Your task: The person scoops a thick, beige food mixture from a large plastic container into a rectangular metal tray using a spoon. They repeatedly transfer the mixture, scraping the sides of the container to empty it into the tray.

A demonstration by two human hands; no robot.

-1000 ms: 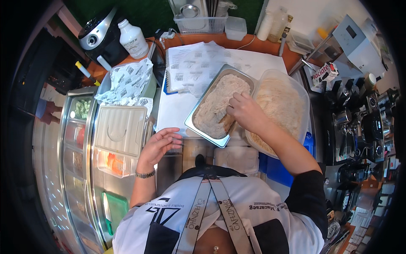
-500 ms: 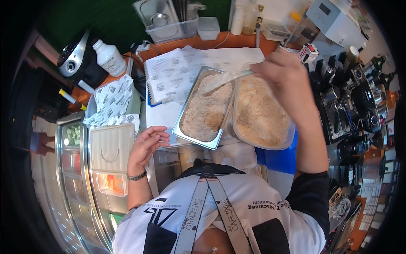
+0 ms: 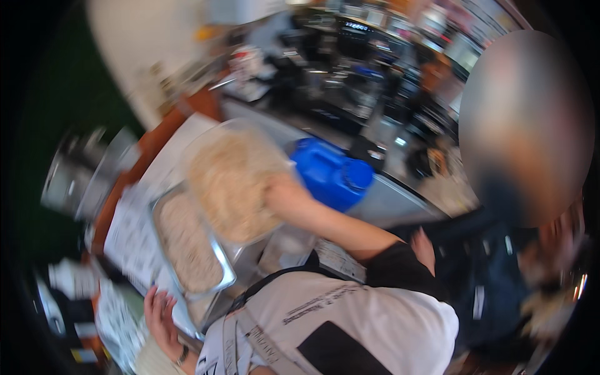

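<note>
The picture is smeared by motion. My left hand (image 3: 163, 317) is beside the near end of a steel pan (image 3: 225, 275), fingers spread and holding nothing. Pale, crumbly mix (image 3: 190, 240) fills most of the pan. Right next to it, a clear plastic tub (image 3: 279, 147) holds a tan crumb-like mix (image 3: 231, 181). My right forearm reaches across to the tub, and my right hand (image 3: 280, 195) is at its right side. Its fingers blur into the tan mix, so I cannot tell what they hold. No spatula can be made out.
A blue jug (image 3: 331, 174) stands right of the tub, before coffee equipment (image 3: 350, 69). Printed paper (image 3: 128, 240) lies left of the pan. At the right is another person in dark clothes (image 3: 487, 281); a hand (image 3: 424, 251) shows close to my right sleeve.
The view has swung to the right, bringing the blue jug and another person into sight. My right hand has come down to the tub's side; the spatula it held no longer shows.
</note>
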